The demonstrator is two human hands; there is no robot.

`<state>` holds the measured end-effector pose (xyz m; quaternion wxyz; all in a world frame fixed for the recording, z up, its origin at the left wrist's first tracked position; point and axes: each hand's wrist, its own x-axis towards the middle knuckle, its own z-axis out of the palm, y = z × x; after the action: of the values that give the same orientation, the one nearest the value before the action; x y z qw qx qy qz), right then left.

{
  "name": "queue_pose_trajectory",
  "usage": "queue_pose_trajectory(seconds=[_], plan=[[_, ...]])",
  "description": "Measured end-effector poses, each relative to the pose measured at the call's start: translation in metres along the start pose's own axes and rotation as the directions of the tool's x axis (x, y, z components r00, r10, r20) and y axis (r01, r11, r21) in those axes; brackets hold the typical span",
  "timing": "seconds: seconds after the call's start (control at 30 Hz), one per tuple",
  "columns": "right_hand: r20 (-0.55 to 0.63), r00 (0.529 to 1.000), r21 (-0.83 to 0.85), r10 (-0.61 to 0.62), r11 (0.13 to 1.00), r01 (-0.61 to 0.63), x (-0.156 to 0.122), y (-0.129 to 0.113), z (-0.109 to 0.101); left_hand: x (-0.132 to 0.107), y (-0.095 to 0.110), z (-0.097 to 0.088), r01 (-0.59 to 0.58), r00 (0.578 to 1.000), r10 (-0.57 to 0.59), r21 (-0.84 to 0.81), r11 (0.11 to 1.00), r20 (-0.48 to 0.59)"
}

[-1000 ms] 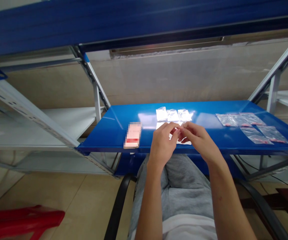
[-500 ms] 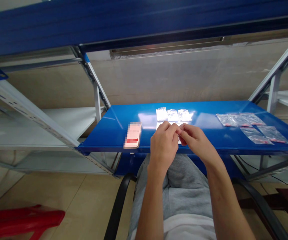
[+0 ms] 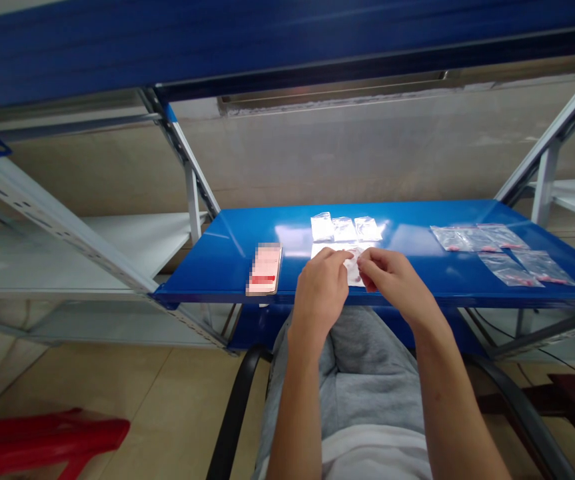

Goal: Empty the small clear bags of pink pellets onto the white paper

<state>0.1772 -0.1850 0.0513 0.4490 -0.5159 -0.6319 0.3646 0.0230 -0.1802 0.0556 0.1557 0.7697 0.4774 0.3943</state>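
My left hand (image 3: 321, 287) is above the front edge of the blue table, its fingers bent and pressed to the left side of a small clear plastic bag (image 3: 353, 265). Opposite it, my right hand (image 3: 392, 277) pinches the bag's right side between thumb and index finger. A little red shows at the bag's lower right; what it is I cannot make out. Under the hands lies something white and flat, mostly hidden. Just beyond them, flat clear bags (image 3: 344, 229) lie in a row.
On the blue table (image 3: 407, 267), several clear bags with small red items (image 3: 504, 257) lie at the right. A phone (image 3: 266, 270) with a blurred screen is at the left. A blue shelf (image 3: 287, 47) hangs overhead, with metal posts (image 3: 192, 167) at the sides. A red stool (image 3: 42, 440) stands lower left.
My hands have drawn slightly apart, the left one moving left. More of the clear bag now shows between the fingers.
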Motion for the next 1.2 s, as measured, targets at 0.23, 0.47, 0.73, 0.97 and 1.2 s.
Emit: queue_pose_trajectory(seconds=[0.23, 0.47, 0.73, 0.97, 1.2], plan=[[-0.144, 0.989, 0.23, 0.019, 0.973, 0.014, 0.004, 0.01, -0.005, 0.001, -0.014, -0.006, 0.072, 0.989, -0.087, -0.128, 0.989, -0.117], [0.044, 0.98, 0.482, 0.192, 0.855, -0.189, 0.012, 0.04, -0.007, 0.002, -0.025, -0.013, 0.241, 0.954, -0.289, -0.375, 0.895, -0.076], [0.216, 0.965, 0.632, 0.146, 0.733, -0.252, 0.017, 0.051, 0.004, 0.0, -0.036, -0.013, 0.336, 0.923, -0.377, -0.637, 0.694, 0.075], [0.159, 0.975, 0.665, 0.159, 0.713, -0.224, 0.02, 0.052, 0.009, 0.001, -0.043, -0.013, 0.305, 0.935, -0.344, -0.701, 0.645, 0.09], [0.181, 0.945, 0.718, 0.273, 0.62, -0.317, 0.022, 0.053, 0.01, 0.002, -0.048, -0.013, 0.296, 0.931, -0.361, -0.688, 0.662, 0.053]])
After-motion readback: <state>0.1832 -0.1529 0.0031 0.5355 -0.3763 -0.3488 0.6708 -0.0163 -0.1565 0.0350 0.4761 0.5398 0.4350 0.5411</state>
